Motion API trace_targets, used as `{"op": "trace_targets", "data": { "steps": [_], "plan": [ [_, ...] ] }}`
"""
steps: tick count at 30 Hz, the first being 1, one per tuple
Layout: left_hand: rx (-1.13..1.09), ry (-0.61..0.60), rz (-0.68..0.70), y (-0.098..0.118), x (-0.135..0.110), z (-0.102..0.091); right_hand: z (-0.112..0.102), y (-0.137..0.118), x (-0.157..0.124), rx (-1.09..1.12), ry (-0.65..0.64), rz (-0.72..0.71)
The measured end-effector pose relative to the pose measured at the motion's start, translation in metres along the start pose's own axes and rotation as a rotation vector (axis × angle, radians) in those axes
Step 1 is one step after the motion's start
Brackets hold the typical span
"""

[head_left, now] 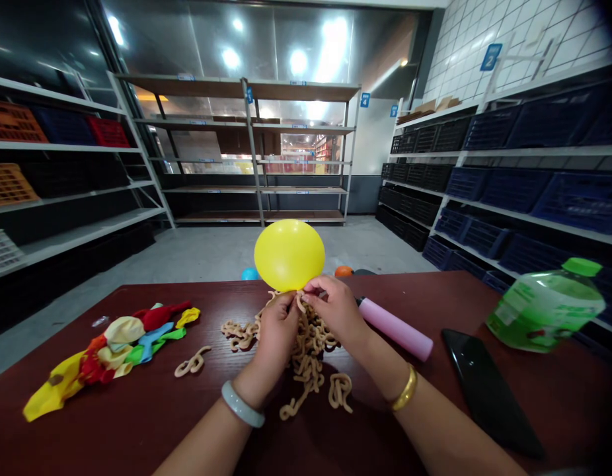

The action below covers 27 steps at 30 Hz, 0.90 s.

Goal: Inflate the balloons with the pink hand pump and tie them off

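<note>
An inflated yellow balloon [289, 254] is held up over the dark red table [137, 423], its neck pinched between both my hands. My left hand [277, 330] is closed around the neck from the left, with a pale bangle on its wrist. My right hand [333, 307] pinches the neck from the right, with a gold bangle on its wrist. Under my hands lies a heap of beige rubber bands [306, 360]; a few seem caught in my fingers at the neck.
A pile of flat coloured balloons [112, 347] lies at the left, with a loose chain of bands [191, 362] beside it. A pink pump [395, 328], a black phone [487, 390] and a green bottle [546, 307] lie to the right. Shelving racks surround the floor, where two balloons lie.
</note>
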<state>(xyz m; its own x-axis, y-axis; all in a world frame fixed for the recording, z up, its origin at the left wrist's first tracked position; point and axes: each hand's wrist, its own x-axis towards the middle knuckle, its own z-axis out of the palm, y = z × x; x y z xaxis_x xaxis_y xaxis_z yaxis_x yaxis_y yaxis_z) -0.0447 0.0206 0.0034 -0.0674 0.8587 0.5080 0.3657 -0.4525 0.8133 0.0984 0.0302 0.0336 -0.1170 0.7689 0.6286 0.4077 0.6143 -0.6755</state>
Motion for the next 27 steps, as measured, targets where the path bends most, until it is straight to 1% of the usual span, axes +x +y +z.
{"op": "trace_targets", "data": {
  "steps": [5, 8, 10, 13, 17, 19, 21, 23, 27],
  "plan": [
    [0.036, -0.004, 0.042, 0.001, 0.001, 0.0, -0.001, -0.003, 0.0, -0.045, 0.012, 0.004],
    [0.011, -0.002, 0.032, 0.001, 0.001, -0.001, 0.0, -0.004, 0.0, -0.066, 0.046, 0.016],
    [-0.022, -0.003, 0.015, 0.001, 0.002, -0.001, 0.0, -0.005, 0.0, -0.075, 0.04, 0.014],
    [-0.15, -0.011, -0.07, 0.001, 0.003, 0.001, 0.0, -0.006, 0.0, -0.103, 0.002, -0.013],
    [-0.435, -0.002, -0.265, 0.003, 0.003, 0.006, 0.002, -0.006, -0.002, -0.078, 0.021, -0.052],
    [-0.561, 0.008, -0.329, 0.005, 0.003, 0.008, 0.004, -0.007, -0.004, -0.023, 0.039, -0.033],
    [-0.625, 0.016, -0.357, 0.007, 0.002, 0.01, 0.007, -0.007, -0.004, 0.059, 0.062, 0.015],
    [-0.603, 0.021, -0.342, 0.007, 0.001, 0.009, 0.008, -0.006, -0.004, 0.132, 0.072, 0.075],
    [-0.36, 0.041, -0.22, 0.001, 0.001, 0.006, 0.007, -0.002, -0.003, 0.172, 0.044, 0.146]
  ]
}}
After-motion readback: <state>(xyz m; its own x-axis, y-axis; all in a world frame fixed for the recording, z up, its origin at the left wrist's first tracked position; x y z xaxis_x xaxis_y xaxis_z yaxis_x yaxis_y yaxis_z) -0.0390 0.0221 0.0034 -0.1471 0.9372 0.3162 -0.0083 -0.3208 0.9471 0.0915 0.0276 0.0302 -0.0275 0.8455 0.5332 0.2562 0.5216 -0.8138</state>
